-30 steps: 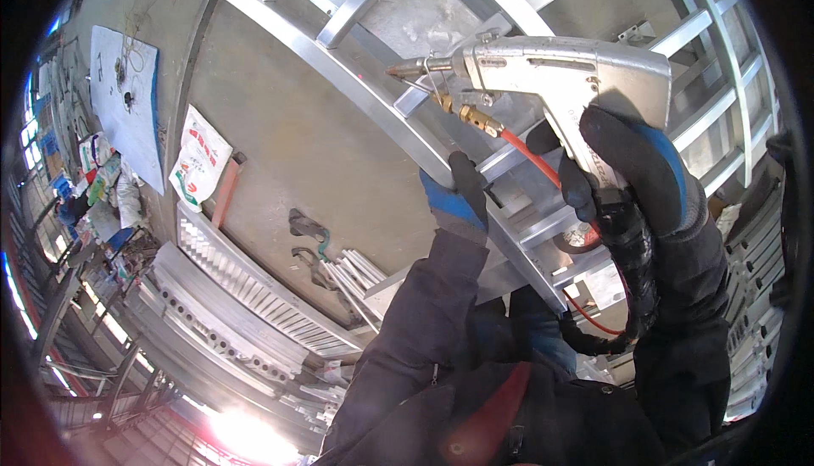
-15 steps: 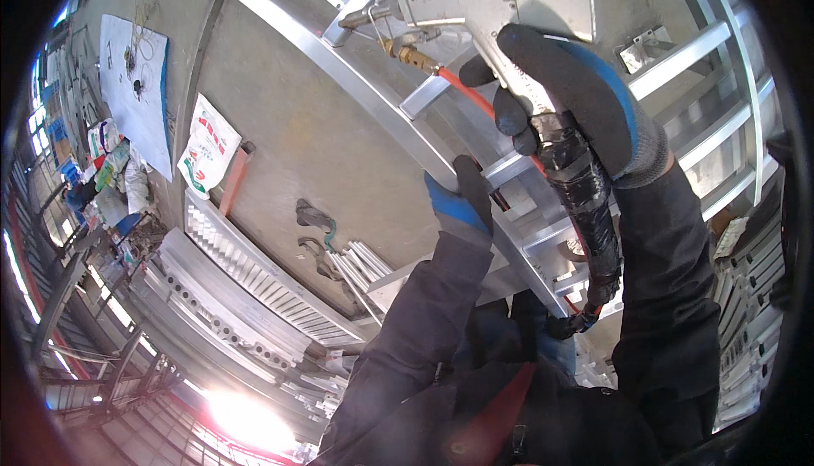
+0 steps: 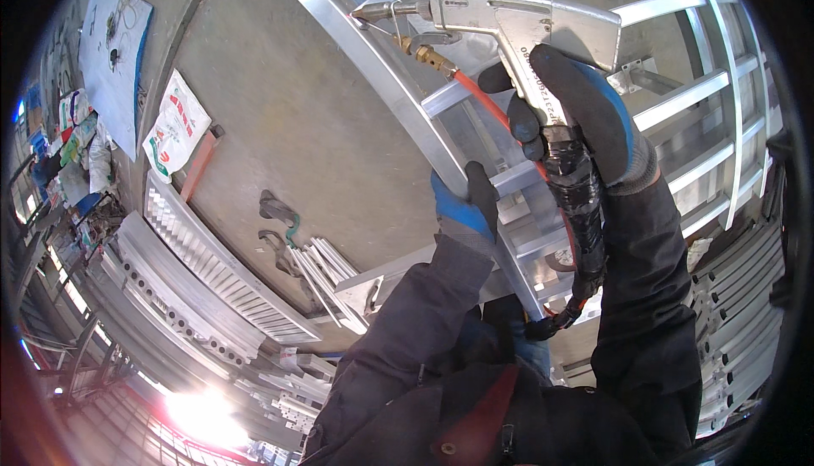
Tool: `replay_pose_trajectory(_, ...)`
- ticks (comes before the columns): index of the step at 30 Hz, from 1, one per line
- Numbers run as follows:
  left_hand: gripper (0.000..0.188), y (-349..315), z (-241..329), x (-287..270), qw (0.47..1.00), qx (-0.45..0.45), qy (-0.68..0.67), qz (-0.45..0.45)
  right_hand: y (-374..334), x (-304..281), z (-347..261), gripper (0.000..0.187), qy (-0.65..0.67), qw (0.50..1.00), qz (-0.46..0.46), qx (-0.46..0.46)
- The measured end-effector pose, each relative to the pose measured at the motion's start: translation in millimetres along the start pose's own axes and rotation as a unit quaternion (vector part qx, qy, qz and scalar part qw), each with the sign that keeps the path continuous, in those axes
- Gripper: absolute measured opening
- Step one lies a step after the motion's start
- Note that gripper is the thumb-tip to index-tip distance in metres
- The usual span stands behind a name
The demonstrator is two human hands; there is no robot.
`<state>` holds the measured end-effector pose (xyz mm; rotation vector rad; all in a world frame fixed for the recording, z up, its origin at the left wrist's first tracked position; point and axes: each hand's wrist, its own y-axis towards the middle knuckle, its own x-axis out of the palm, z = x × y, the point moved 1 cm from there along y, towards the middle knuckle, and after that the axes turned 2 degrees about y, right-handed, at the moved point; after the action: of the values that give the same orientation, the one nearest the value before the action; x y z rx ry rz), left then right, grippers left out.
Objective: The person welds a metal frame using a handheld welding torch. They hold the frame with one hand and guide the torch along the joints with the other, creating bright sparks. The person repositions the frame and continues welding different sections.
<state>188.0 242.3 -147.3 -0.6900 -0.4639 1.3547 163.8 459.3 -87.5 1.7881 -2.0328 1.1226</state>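
Note:
My right hand, in a black and blue work glove, is closed round the grip of a silver pistol-shaped welding gun. Its pointed nozzle reaches left to the side rail of a ladder-like aluminium frame, by a rung joint; whether it touches is unclear. A brass fitting and an orange hose run beneath the gun. From the grip a thick black-taped cable drops toward my body. My gloved left hand is closed on the same rail, lower down, with its thumb on top.
Left on the concrete floor lie a white printed bag, a reddish bar, dark straps and thin metal bars. Long aluminium profiles are stacked at lower left, and more metal pieces at right.
The view has shifted, so the floor items sit farther left. The gun appears slightly lower and to the right, its nozzle still by the rail joint. Both hands keep their grips.

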Motion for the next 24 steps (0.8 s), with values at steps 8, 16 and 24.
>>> replay_pose_trajectory(8,0.032,-2,-2,-4,0.999,0.02,0.048,-0.003,1,-1,6,0.056,-0.045,0.999,-0.026,-0.012)
replay_pose_trajectory(16,0.049,2,-10,-2,0.999,-0.027,0.018,0.012,-4,-12,7,0.053,-0.201,0.977,-0.05,-0.053)
replay_pose_trajectory(24,0.03,-1,-6,-1,1.0,0.009,0.029,0.008,1,-15,10,0.052,-0.195,0.977,-0.038,-0.08)
